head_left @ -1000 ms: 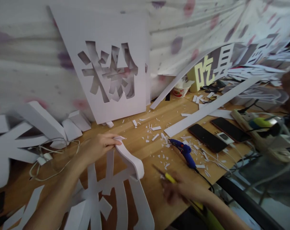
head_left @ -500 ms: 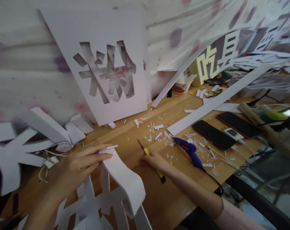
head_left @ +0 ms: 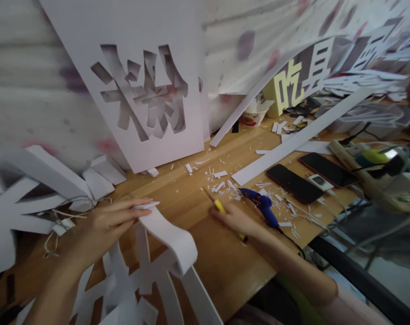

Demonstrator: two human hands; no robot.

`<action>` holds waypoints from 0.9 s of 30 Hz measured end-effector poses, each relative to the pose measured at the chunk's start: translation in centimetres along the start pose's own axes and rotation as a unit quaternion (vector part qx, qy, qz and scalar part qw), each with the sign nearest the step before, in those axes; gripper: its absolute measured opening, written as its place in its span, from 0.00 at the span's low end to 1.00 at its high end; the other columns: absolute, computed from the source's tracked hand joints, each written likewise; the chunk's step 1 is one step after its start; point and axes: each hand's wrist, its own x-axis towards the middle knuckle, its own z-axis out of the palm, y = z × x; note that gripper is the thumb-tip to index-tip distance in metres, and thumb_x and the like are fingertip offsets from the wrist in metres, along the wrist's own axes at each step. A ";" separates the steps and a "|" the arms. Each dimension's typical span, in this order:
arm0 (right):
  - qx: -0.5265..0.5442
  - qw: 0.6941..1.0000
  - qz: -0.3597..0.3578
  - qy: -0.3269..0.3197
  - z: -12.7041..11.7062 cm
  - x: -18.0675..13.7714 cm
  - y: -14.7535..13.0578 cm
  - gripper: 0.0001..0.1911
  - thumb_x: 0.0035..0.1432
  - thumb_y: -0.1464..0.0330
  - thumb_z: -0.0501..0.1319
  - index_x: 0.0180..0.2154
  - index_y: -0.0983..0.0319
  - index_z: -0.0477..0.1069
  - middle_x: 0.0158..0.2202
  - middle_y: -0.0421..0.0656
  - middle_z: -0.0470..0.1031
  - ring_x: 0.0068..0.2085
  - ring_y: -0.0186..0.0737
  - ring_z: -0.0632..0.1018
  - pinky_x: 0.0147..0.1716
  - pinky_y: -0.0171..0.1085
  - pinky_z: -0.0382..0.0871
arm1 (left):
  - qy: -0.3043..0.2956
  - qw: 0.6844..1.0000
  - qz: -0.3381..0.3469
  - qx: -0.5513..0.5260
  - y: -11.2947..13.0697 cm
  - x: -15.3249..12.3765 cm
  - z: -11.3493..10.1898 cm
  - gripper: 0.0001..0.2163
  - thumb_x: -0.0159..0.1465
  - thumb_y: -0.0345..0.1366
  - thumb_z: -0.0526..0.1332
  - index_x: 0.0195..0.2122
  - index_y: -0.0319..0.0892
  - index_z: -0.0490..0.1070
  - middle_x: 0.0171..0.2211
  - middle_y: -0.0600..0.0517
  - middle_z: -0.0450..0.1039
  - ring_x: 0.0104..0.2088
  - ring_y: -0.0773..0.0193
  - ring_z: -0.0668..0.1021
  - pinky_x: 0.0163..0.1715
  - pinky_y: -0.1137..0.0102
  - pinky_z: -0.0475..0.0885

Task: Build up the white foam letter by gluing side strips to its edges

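My left hand [head_left: 118, 221] pinches the end of a curved white foam strip [head_left: 169, 237] between its fingers. The strip stands along the edge of a white foam cut-out character [head_left: 157, 280], which lies in front of me at the lower left. A small flap sticks up at the pinched end. My right hand [head_left: 230, 216] is closed around a yellow utility knife [head_left: 220, 206], its thin blade pointing up and left over the bare wood, apart from the strip. Just right of that hand lies a blue glue gun [head_left: 262, 203] with a black cord.
White foam scraps [head_left: 220, 174] litter the wooden table [head_left: 178, 198]. A foam panel [head_left: 123, 27] with a character cut out leans against the curtain. Two phones [head_left: 293, 183], a long white strip [head_left: 300, 137] and a power strip [head_left: 367, 176] lie right. Foam pieces [head_left: 56, 174] stand left.
My right hand with the knife has moved right, away from the strip and closer to the glue gun. My left hand keeps its pinch on the strip. The view has shifted slightly.
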 end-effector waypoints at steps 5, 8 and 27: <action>-0.031 0.999 -0.020 -0.005 -2.2 -1.6 -0.4 0.15 0.68 0.60 0.49 0.38 0.62 0.69 0.34 0.44 0.79 0.28 0.37 0.77 0.23 0.32 0.65 | -0.076 0.997 0.004 -0.014 -1.1 3.3 3.8 0.14 0.69 0.36 0.53 0.43 0.47 0.80 0.50 0.50 0.79 0.49 0.61 0.81 0.51 0.64 0.75; -0.100 0.994 -0.016 -0.038 -1.3 -6.1 1.7 0.15 0.66 0.57 0.55 0.35 0.61 0.69 0.30 0.43 0.78 0.30 0.40 0.79 0.26 0.34 0.67 | -0.103 0.994 -0.002 -0.039 -2.2 4.4 6.7 0.15 0.69 0.34 0.52 0.42 0.46 0.80 0.50 0.50 0.80 0.47 0.62 0.81 0.48 0.66 0.75; -0.609 0.788 -0.066 0.061 1.8 -7.8 5.3 0.20 0.70 0.59 0.53 0.37 0.66 0.76 0.27 0.52 0.80 0.28 0.48 0.82 0.20 0.39 0.57 | -0.126 0.986 -0.041 -0.103 -4.5 4.1 10.2 0.15 0.65 0.36 0.52 0.41 0.44 0.80 0.47 0.47 0.81 0.45 0.57 0.81 0.47 0.63 0.74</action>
